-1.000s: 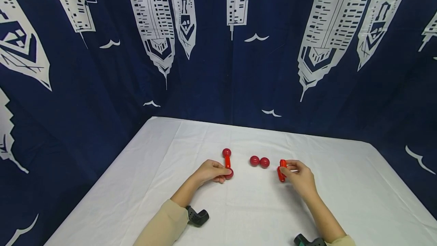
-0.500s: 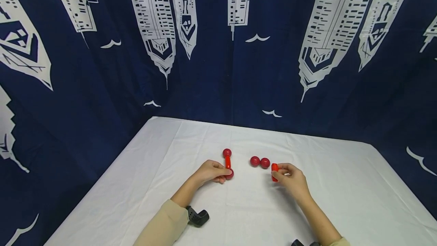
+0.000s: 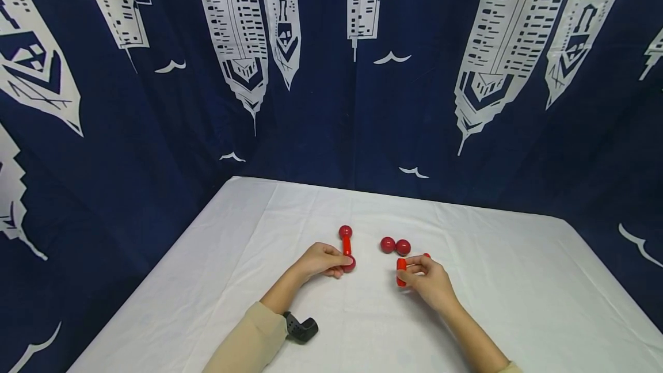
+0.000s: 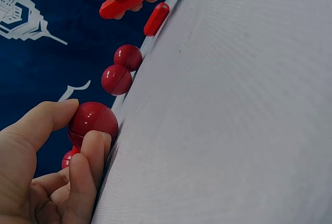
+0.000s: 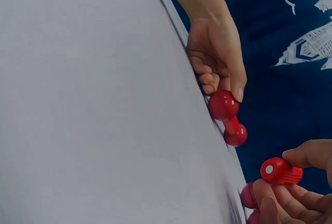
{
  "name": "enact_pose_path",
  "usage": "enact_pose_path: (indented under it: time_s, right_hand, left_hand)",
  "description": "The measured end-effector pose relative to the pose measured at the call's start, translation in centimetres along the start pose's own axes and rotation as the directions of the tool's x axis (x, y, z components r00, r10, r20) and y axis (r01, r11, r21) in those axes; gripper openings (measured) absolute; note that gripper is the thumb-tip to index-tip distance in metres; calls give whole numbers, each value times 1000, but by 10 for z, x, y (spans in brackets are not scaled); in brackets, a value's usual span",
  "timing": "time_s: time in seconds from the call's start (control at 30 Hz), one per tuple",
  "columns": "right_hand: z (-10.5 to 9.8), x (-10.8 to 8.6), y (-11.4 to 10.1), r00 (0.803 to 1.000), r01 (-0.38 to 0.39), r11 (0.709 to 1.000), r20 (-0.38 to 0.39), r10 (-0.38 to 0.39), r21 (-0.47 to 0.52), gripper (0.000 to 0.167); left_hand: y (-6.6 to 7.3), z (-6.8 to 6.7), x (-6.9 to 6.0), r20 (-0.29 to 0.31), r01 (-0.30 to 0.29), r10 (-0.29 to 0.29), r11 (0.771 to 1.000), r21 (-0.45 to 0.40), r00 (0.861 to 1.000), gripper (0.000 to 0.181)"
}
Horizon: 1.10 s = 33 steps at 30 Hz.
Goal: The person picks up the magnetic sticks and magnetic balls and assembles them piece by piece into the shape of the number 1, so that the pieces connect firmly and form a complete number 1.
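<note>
A plain beige left sleeve (image 3: 247,338) fills the lower left-centre of the head view, lightly creased, its cuff loose. Beside the cuff juts a black device (image 3: 301,330), bent like an elbow, with a rounded end. A sliver of right sleeve (image 3: 511,368), also beige, shows along the bottom edge, right of centre. The left hand (image 3: 318,259) and right hand (image 3: 434,285) are bare.

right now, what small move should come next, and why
Probably ease the held rod toward the near ball: the right grip pinches it clear of the table, one end bare, and the left grip holds that ball, which a connecting rod joins to the far ball.
</note>
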State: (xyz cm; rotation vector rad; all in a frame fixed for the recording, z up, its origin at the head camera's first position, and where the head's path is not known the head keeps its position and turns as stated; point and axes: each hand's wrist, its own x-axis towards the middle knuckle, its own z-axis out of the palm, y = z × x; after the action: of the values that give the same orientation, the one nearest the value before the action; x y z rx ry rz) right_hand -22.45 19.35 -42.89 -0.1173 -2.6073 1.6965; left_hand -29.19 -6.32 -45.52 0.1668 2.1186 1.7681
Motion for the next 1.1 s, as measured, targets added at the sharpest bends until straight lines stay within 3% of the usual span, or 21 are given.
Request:
enact_pose_path:
  time_s: [0.6, 1.1]
  right_hand:
    - [39, -6, -6, 996, 2, 1000, 85, -4, 19, 26]
    - [57, -7, -13, 989, 29, 999, 142, -34, 32, 27]
  left_hand:
    - [-1, 1, 1, -14, 1, -1, 1000, 11, 1000, 25]
    - [-3, 0, 2, -12, -15, 15, 1000, 18, 1000, 25]
